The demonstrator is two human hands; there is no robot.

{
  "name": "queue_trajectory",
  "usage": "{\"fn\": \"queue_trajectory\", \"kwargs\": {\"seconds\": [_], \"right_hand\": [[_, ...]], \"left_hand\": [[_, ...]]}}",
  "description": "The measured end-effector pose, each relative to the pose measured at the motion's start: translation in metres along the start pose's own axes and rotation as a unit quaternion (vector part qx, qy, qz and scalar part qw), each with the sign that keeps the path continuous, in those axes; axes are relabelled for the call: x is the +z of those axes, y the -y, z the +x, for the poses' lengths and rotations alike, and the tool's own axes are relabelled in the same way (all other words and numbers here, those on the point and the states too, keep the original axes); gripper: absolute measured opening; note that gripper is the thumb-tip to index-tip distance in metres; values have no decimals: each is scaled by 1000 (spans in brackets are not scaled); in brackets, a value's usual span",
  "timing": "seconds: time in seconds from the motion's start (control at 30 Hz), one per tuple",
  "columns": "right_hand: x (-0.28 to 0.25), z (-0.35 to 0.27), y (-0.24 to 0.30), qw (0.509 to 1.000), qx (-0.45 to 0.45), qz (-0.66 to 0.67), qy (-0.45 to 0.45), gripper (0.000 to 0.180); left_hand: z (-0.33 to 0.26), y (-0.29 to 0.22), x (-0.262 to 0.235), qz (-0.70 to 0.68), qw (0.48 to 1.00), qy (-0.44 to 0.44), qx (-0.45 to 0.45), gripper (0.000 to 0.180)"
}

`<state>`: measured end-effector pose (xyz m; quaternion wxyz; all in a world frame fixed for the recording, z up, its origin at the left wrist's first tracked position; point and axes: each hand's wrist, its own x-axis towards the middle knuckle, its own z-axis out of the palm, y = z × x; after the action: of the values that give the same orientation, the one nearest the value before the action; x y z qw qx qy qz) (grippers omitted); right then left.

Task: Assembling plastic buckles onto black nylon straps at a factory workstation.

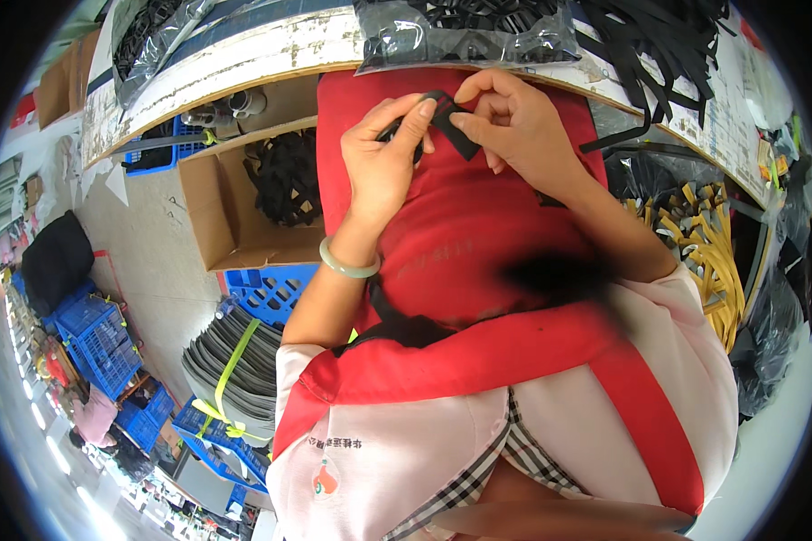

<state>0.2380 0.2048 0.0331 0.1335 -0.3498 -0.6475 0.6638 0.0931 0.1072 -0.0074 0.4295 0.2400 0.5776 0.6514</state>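
A short black strap piece [456,133] is held up over my red apron [451,225], just below the table edge. My left hand [379,167] pinches its upper left end between thumb and fingers. More black material shows among the left fingers; whether it is the same strap I cannot tell. At the strap's right edge, the thumb and curled fingers of my right hand [532,135] close on it. A pale bangle [350,261] circles my left wrist.
Clear plastic bags of black parts [465,41] lie on the worn white table [271,56]. Black straps [645,54] hang off its right side. A cardboard box [209,212] with black pieces stands at left, near bundled grey sheets [230,365]. Yellow straps [717,270] lie at right.
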Motion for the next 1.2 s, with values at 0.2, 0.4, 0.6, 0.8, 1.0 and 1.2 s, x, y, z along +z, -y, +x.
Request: {"fn": "queue_trajectory", "kwargs": {"seconds": [0.2, 0.4, 0.6, 0.8, 1.0, 1.2], "right_hand": [[8, 12, -10, 996, -29, 79, -14, 18], [-5, 25, -26, 958, 117, 196, 172, 18], [-5, 42, -34, 996, 32, 70, 52, 18], [23, 35, -20, 987, 8, -20, 158, 14], [64, 33, -22, 940, -154, -136, 273, 20], [22, 29, -25, 979, 73, 43, 185, 19]], "left_hand": [[1, 5, -5, 20, 997, 39, 64, 13], [-5, 0, -24, -48, 993, 97, -40, 11], [-37, -70, -126, 77, 989, 110, -58, 15], [-58, -84, -164, 283, 953, -97, -49, 56], [-38, -26, -63, 67, 967, 197, -145, 74], [-20, 5, -68, -71, 965, 194, -163, 46]]}}
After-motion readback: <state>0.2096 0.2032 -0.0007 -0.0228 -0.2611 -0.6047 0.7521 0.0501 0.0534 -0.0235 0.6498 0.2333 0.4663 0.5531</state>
